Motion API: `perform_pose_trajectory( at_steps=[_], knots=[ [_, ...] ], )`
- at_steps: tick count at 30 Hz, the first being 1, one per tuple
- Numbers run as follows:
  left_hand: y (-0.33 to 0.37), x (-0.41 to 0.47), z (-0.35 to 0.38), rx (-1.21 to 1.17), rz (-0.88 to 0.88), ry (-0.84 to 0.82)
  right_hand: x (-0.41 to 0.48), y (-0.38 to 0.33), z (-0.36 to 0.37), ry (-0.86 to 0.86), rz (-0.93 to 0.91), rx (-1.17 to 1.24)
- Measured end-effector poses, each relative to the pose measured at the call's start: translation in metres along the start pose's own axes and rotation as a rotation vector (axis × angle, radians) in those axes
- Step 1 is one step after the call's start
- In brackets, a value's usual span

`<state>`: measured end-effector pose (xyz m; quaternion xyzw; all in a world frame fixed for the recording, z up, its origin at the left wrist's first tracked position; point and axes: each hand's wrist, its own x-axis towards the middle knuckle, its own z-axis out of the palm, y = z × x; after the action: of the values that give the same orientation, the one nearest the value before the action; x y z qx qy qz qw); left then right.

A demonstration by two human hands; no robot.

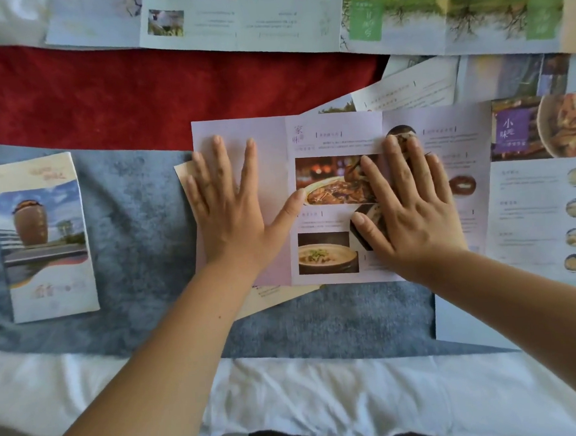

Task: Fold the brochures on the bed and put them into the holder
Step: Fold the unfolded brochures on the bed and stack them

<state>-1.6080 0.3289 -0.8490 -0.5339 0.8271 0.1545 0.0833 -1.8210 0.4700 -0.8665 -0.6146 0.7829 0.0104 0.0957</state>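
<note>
The purple box (512,130) on the right brochure (529,210) has a big white "小". The middle brochure (335,139) has "家" near its far edge. The other print is too blurry to read.

There is one folded paper brochure with a brown jar picture (41,236). At least five unfolded glossy paper brochures (325,138); overlaps hide the exact number. One red plush cloth (137,92), one blue-grey cloth (139,227).

A bedroom: a bed with white sheet (324,394), grey blanket (139,227) and red cloth (137,95).
</note>
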Motion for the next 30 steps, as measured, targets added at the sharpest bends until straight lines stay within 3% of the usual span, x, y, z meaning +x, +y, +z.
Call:
perform_pose_trajectory(
  at_steps=[9,22,30],
  knots=[
    [-0.004,-0.003,0.017,0.043,0.027,0.106,0.03,-0.044,-0.003,-0.002,0.01,0.046],
    [-0.01,-0.002,0.023,-0.203,0.057,0.177,0.046,-0.056,0.006,0.036,0.008,0.056],
    [-0.005,-0.001,0.022,-0.03,0.024,0.136,0.036,-0.038,-0.003,0.016,-0.009,0.116]
  ],
)
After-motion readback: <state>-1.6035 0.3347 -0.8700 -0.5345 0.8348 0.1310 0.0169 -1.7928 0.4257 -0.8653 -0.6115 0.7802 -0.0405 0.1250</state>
